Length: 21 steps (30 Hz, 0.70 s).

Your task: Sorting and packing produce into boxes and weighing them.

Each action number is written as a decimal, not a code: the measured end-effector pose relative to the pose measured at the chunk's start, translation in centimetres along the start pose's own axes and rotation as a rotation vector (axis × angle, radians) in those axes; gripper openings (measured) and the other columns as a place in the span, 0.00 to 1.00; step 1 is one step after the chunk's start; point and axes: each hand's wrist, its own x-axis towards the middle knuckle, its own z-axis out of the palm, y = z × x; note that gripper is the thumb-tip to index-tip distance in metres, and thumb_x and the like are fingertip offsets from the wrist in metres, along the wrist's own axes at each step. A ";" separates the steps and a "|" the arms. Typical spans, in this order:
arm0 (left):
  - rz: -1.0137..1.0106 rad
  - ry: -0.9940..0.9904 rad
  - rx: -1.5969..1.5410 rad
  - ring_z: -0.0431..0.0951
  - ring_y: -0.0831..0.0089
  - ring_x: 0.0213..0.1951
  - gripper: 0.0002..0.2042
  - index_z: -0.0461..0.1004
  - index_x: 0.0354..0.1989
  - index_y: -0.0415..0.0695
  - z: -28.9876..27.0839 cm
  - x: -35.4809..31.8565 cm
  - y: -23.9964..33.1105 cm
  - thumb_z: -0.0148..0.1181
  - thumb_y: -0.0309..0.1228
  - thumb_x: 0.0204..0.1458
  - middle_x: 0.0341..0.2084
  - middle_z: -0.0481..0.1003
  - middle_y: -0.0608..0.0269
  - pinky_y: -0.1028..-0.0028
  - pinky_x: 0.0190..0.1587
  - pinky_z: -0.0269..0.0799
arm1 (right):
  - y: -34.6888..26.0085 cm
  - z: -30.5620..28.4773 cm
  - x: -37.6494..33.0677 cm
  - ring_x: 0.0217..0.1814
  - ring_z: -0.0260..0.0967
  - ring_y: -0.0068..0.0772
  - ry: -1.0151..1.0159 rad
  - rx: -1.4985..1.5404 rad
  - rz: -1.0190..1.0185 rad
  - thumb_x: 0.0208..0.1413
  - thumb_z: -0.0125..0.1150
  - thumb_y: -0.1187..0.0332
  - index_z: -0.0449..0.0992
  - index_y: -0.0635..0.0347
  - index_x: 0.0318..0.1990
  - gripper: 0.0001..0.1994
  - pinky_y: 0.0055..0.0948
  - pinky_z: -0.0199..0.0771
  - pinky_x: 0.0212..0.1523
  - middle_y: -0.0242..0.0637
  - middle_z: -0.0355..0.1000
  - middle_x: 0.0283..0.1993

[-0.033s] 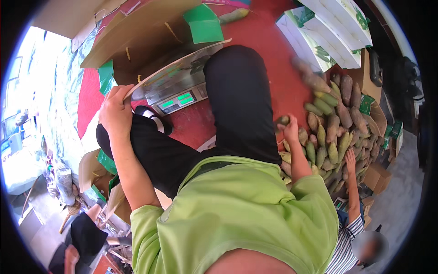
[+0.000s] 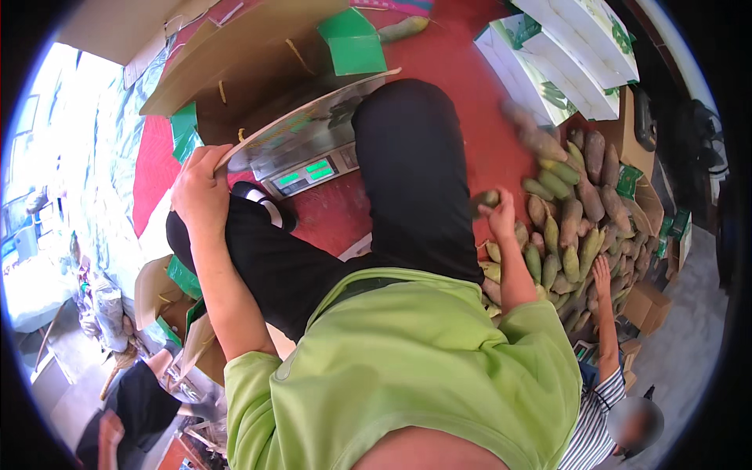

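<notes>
The mango (image 2: 487,199) sat gripped in the right hand (image 2: 501,215) above the pile (image 2: 572,227); the left hand (image 2: 200,188) clutched the carton flap (image 2: 305,117). Likely mid-transfer, needing a carry toward the scale (image 2: 309,168).

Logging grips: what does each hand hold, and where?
Left hand grips the brown cardboard box flap at its edge; right hand holds a green mango around its body.

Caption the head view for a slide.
Left hand grips a cardboard flap above a scale; right hand lifts a mango.

No visible change: left hand (image 2: 200,188) same on box flap (image 2: 301,125), right hand (image 2: 501,215) same w/ mango (image 2: 487,199).
</notes>
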 end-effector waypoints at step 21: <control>0.028 -0.011 0.021 0.78 0.63 0.38 0.08 0.80 0.38 0.53 0.0 -0.1 -0.6 0.59 0.28 0.50 0.34 0.77 0.69 0.68 0.38 0.72 | -45.6 -1.8 10.5 0.50 0.67 0.45 -0.084 0.373 -1.069 0.38 0.70 0.70 0.71 0.61 0.48 0.25 0.35 0.68 0.52 0.47 0.69 0.46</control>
